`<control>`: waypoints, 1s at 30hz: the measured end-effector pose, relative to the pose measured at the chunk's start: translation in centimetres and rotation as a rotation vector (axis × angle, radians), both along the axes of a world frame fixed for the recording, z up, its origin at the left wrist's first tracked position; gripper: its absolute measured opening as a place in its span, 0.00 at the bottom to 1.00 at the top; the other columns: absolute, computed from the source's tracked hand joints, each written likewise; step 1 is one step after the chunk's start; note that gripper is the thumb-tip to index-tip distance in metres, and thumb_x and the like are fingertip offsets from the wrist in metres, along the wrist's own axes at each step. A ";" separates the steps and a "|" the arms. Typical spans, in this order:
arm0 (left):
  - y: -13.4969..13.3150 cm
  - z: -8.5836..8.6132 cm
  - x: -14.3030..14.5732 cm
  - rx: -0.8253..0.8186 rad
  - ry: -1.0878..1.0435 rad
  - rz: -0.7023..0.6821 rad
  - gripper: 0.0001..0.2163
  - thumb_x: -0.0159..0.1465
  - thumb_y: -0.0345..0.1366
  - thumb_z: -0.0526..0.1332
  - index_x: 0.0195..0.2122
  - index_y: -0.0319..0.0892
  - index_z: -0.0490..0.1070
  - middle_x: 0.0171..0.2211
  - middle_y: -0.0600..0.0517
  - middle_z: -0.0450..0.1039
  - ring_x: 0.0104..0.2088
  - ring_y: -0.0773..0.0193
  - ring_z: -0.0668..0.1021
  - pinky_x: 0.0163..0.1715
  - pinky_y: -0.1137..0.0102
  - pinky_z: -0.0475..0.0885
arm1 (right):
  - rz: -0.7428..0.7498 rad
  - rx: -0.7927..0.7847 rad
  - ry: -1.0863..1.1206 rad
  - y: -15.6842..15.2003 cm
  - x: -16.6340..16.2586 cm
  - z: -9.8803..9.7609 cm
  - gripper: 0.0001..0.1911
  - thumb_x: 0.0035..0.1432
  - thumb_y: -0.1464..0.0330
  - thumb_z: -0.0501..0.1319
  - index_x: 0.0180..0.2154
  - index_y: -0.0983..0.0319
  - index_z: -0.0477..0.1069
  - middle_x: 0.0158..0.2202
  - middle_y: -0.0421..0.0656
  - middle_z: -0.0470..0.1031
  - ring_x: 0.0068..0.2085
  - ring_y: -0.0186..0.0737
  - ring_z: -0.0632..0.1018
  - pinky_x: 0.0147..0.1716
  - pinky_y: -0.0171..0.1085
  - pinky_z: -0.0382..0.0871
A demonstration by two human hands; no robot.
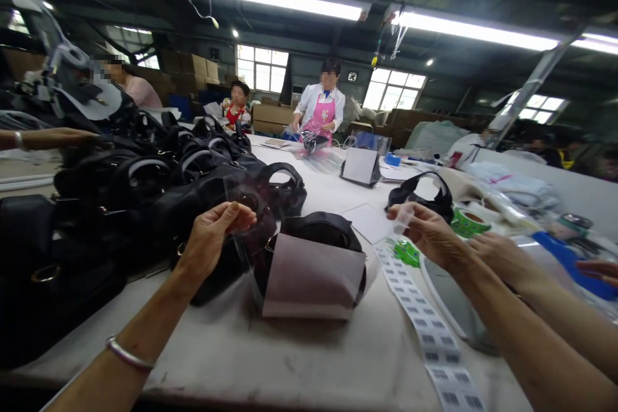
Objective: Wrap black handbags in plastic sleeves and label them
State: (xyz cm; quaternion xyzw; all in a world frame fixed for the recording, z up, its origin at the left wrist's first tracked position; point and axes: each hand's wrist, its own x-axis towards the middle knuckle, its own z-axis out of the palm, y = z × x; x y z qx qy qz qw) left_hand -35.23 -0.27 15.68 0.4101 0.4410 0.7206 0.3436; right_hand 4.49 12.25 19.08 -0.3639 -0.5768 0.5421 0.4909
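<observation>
Clear film (251,257), near left, is glossy crinkled plastic — black bags (145,190) beyond look like smooth, faintly shiny leather. The small translucent piece (403,217), right, looks plastic. Card (311,283) and label strip (427,325) are matt paper — table (290,364) dull, scuffed.

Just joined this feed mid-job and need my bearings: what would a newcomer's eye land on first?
First, the heap of black bags covering the left side of the table. At the centre, the left hand pinches clear wrap over a black bag fronted by a pale card. A strip of barcode labels runs toward the near edge, below the right hand.
</observation>
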 end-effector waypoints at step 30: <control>0.4 -1.4 0.0 -0.007 0.013 0.083 0.15 0.48 0.44 0.77 0.29 0.39 0.78 0.27 0.54 0.78 0.30 0.68 0.79 0.37 0.74 0.74 | 0.011 -0.142 -0.080 -0.2 -0.3 -1.9 0.17 0.43 0.58 0.77 0.31 0.61 0.79 0.47 0.49 0.81 0.48 0.48 0.80 0.31 0.34 0.77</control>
